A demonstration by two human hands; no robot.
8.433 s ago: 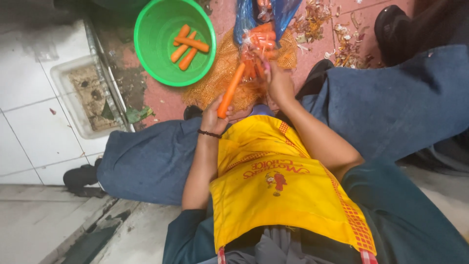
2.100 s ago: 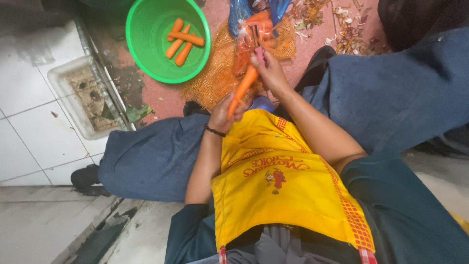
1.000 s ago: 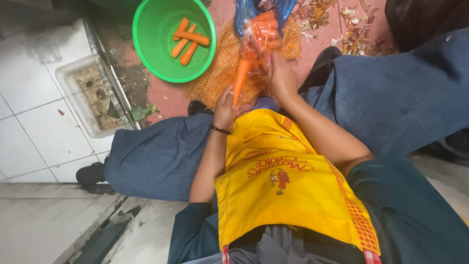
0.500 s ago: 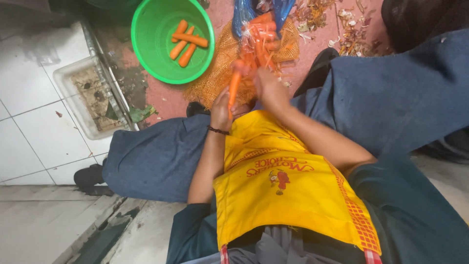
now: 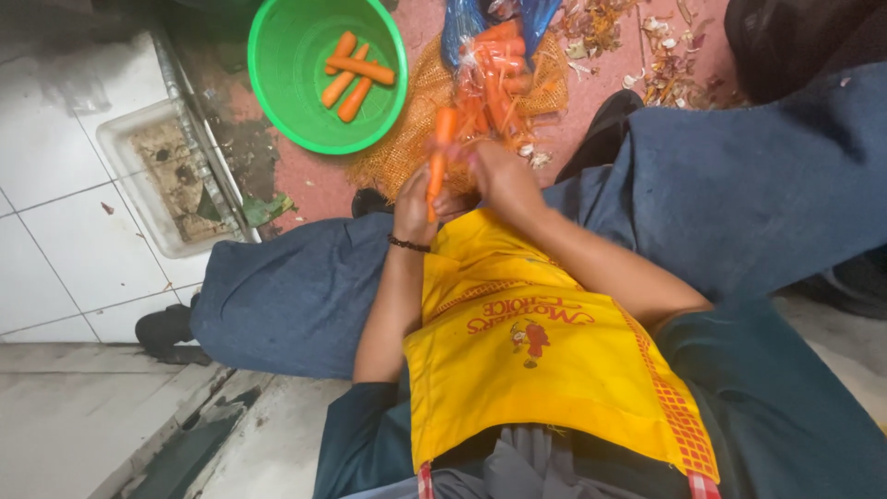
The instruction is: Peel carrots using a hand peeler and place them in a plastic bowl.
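The carrot (image 5: 438,157) is in our hands, held out over our lap, just in front of the yellow apron (image 5: 536,342). Our left hand (image 5: 418,205) is wrapped around its lower end, fingers closed on it. Our right hand (image 5: 497,176) is right beside it, curled in a loose fist near the middle of the carrot. It may be holding a small peeler or knife, but we cannot tell, because the hand hides it.

To do this well, we think we should hold the carrot firm at the bottom and turn it a little after each stroke, so no skin is missed. We should push the blade away from our fingers. We should keep it over the sack (image 5: 416,139), so the bits fall there and not on our legs.

The carrot is long, thin and bright orange. It stands nearly straight up, with its top end pointing away from us. It looks smooth and a bit wet.

Just past it is a blue bag (image 5: 467,28) full of more carrots, lying on the orange net sack. To the left is a green bowl (image 5: 286,92) with four carrots inside. The floor is red, with dry peels (image 5: 665,55) on it, and white tiles (image 5: 65,240) lie to the left.
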